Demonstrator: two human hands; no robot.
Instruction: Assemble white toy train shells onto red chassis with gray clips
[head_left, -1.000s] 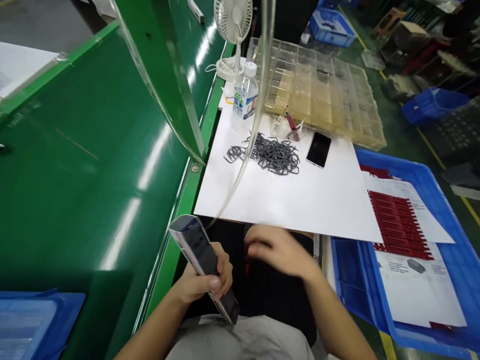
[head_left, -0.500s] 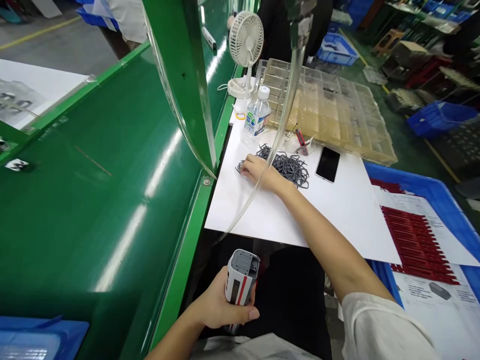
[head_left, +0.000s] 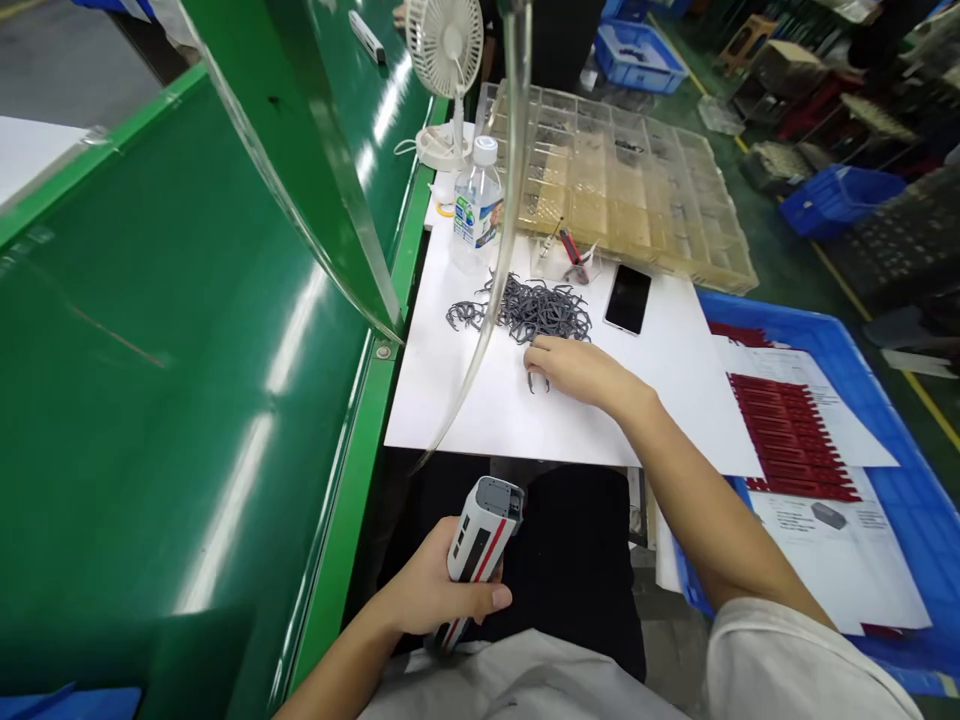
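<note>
My left hand (head_left: 442, 590) is wrapped round a long white-and-grey plastic housing (head_left: 480, 540) with red and black stripes. It is held upright and slightly tilted above my lap, its grey end facing up. Over the white board, my right hand (head_left: 566, 368) has its fingers closed at the near edge of a pile of small dark grey curved plastic clips (head_left: 551, 312). Two prongs of one grey clip (head_left: 538, 384) stick out below those fingertips; the rest of that clip is hidden by the hand.
A clear tube (head_left: 510, 200) hangs in front of the white board (head_left: 450, 400). Behind the pile stand a water bottle (head_left: 478, 205), a fan (head_left: 446, 50) and a divided plastic tray (head_left: 615, 180). A phone (head_left: 628, 299) lies right, near a blue crate (head_left: 840, 350) with red parts.
My right hand has moved from the pile's left side to its near right edge, with a grey clip now showing in the fingers. My left hand still holds the housing, tilted a little more.
</note>
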